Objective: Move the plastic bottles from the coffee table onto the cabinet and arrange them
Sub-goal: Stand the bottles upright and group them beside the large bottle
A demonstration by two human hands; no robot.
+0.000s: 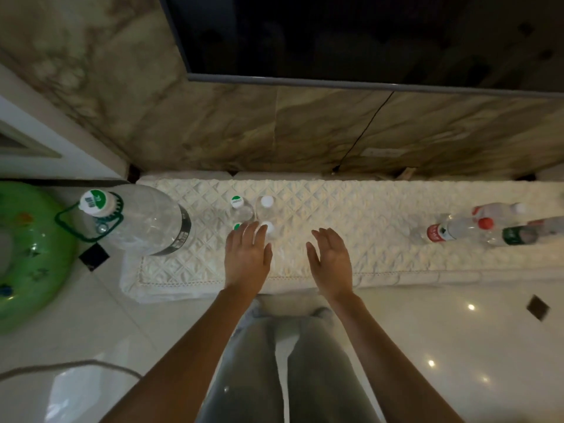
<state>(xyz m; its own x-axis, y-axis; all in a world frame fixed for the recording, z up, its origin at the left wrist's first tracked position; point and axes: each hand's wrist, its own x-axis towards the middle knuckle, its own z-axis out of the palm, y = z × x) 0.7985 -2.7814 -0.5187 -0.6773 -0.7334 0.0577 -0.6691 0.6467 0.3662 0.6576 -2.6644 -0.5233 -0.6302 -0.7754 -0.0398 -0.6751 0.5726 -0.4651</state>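
Note:
Small clear plastic bottles stand upright in a tight cluster on the cabinet's white quilted cover [351,206]: one with a green cap [236,202], one with a white cap [266,201], and in front of them another white-capped one [268,227] and a green-capped one mostly hidden by my fingers. My left hand [246,258] hovers flat over the front of this cluster, fingers apart, holding nothing. My right hand [331,260] is open beside it, to the right, clear of the bottles. A large clear jug [143,219] with a green handle stands at the cabinet's left end.
Several bottles with red and green labels [457,228] lean together at the cabinet's right end. A dark TV screen [366,35] hangs above on the marble wall. A green inflatable ring [27,254] lies on the glossy tile floor to the left.

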